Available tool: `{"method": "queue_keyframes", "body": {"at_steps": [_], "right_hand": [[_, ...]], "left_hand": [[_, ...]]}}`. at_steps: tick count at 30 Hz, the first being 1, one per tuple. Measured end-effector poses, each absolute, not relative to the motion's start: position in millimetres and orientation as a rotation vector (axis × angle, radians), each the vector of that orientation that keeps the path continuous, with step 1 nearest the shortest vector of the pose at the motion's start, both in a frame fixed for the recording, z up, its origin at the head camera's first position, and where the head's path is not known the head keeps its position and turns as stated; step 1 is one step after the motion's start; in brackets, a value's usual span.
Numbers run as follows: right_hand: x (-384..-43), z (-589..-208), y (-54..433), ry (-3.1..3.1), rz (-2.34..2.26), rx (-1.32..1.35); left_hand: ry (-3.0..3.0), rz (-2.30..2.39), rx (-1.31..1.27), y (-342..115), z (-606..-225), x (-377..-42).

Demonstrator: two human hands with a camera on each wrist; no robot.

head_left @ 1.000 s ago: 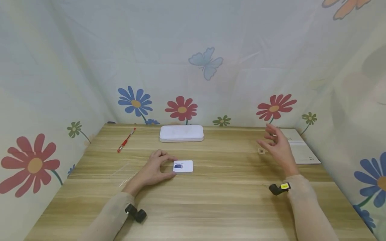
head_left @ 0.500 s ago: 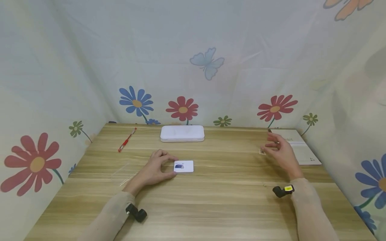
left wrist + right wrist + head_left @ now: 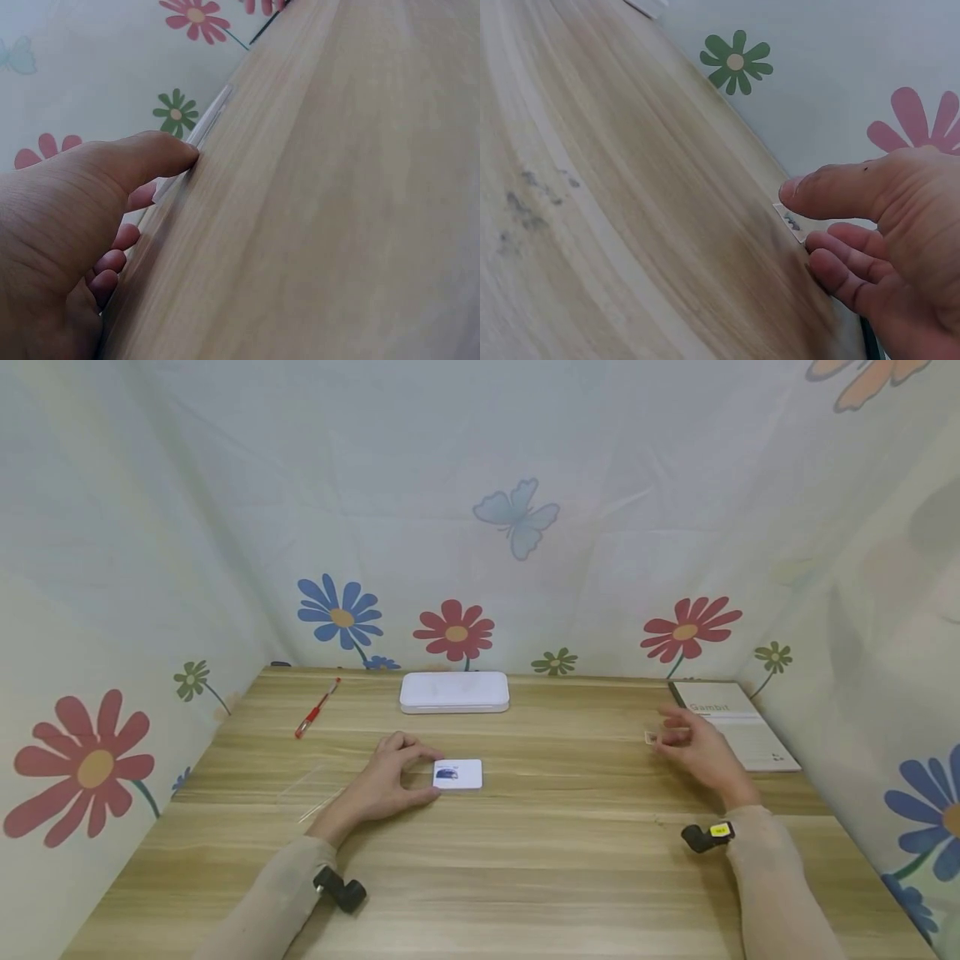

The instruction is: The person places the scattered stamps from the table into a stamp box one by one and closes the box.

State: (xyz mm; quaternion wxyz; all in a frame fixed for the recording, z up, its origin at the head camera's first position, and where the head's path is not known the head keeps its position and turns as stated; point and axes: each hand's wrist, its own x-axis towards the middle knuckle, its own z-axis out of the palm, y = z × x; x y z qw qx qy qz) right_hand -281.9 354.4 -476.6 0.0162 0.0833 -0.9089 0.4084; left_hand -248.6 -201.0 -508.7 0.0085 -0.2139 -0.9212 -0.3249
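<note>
My left hand (image 3: pixel 388 783) pinches the left end of a small white card (image 3: pixel 467 774) with a dark blue picture, lying on the wooden table. In the left wrist view, its thumb presses the near edge of the card while the index finger sits behind. Over at the right, my right hand (image 3: pixel 703 750) reaches down to a small stamp-like square (image 3: pixel 649 738) with a pale border. The right wrist view shows dark print on the square (image 3: pixel 791 222), with the thumb over its far end and the loosely bent fingertips close beside it.
A white pencil case (image 3: pixel 454 692) lies near the table's back edge. To its left is a red pen (image 3: pixel 317 710). A thin clear sheet (image 3: pixel 303 789) lies left of my left forearm. A notebook (image 3: pixel 753 739) occupies the back right corner, beyond my right hand.
My right hand has moved down and slightly right, bringing its thumb and fingers to the stamp-like square, which they now partly cover. The left hand has stayed on the card.
</note>
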Motion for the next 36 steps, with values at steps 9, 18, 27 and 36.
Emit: {"method": "queue_keyframes", "body": {"at_steps": [9,18,27,36], "right_hand": [[-284.4,-482.6,351.6,-2.867,1.063,0.287],[-284.8,-487.9,348.9,-2.838,0.910,0.348],[-287.0,-486.9,346.1,-2.804,0.868,0.329],[-283.9,-485.7,340.8,-2.811,0.915,0.285]], "left_hand": [[-2.893,-1.015,-0.653,-200.2,-508.4,-249.0],[-2.893,-1.014,-0.654,-201.0,-510.3,-249.0],[-2.882,-1.024,-0.660,-201.6,-510.6,-250.0],[-2.886,-1.022,-0.658,-202.2,-512.5,-250.6]]}}
